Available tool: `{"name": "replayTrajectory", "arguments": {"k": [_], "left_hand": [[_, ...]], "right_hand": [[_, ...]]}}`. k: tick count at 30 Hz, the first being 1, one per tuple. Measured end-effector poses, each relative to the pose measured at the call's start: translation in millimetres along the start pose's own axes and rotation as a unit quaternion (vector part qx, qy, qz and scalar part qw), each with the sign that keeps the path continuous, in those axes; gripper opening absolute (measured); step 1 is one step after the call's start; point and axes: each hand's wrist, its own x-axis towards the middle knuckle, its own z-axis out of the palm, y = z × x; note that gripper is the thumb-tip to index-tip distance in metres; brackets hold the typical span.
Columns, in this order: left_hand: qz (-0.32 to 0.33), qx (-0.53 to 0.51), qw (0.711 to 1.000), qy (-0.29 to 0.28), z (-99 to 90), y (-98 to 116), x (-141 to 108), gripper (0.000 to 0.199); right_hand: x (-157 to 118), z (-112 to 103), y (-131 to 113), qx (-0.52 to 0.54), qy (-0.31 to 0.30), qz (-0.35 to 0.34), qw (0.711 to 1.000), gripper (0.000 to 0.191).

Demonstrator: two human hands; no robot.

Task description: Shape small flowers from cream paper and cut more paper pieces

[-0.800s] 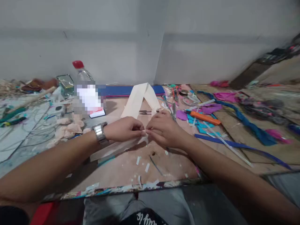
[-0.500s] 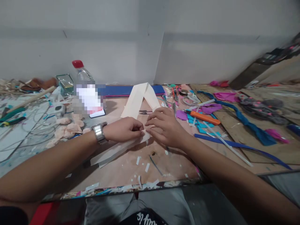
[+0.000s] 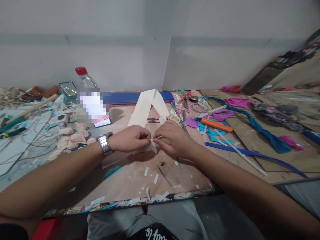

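Observation:
My left hand, with a metal watch on its wrist, pinches the edge of a long cream paper strip. Fingertip to fingertip with it, my right hand grips the same edge between thumb and fingers. Behind the hands the strip rises into a folded peak. Its near end hangs beneath my hands, partly hidden by the left one. Just beyond my fingers lie small thread snips, and a cream tape roll sits behind my right hand.
An orange cutter, a blue strip and coloured paper scraps lie to the right. A phone leans by a red-capped bottle at the left. Green-handled pliers lie further left. Paper bits litter the near edge.
The strip's near end, stretched toward the front left before, now hangs gathered below my hands. My right fingers have closed into a tighter pinch, and the tape roll has come into view.

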Motion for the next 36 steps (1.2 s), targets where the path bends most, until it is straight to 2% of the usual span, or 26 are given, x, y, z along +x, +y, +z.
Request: {"name": "replayTrajectory", "arguments": {"k": [5,12,18,22,27,32,36], "left_hand": [[-0.009,-0.01,1.0,-0.01,-0.2,2.0,-1.1,0.034],[0.003,-0.005,1.0,-0.011,1.9,-1.3,-0.9,0.047],[-0.002,0.001,1.0,0.002,1.2,0.3,-0.5,0.045],[-0.001,0.004,1.0,-0.014,1.0,-0.2,-0.9,0.045],[-0.005,0.012,1.0,-0.02,0.3,-0.5,-0.6,0.045],[-0.012,-0.099,0.994,-0.047,1.0,-0.8,0.5,0.026],[-0.024,-0.234,0.968,-0.084,2.2,-0.3,0.2,0.012]], "right_hand": [[-1.4,-0.3,-1.4,0.012,-0.021,0.051,0.998,0.017],[-1.7,0.4,-1.9,0.012,-0.043,0.073,0.996,0.014],[-0.8,-0.5,-0.9,0.012,-0.048,0.083,0.995,0.016],[-1.5,0.7,0.5,0.009,-0.034,0.079,0.996,0.009],[-2.9,2.8,1.4,0.021,-0.018,0.062,0.998,0.007],[-3.2,2.6,2.1,0.031,0.001,0.036,0.999,0.005],[-2.7,1.5,1.6,0.03,0.008,0.018,0.999,0.007]]}}
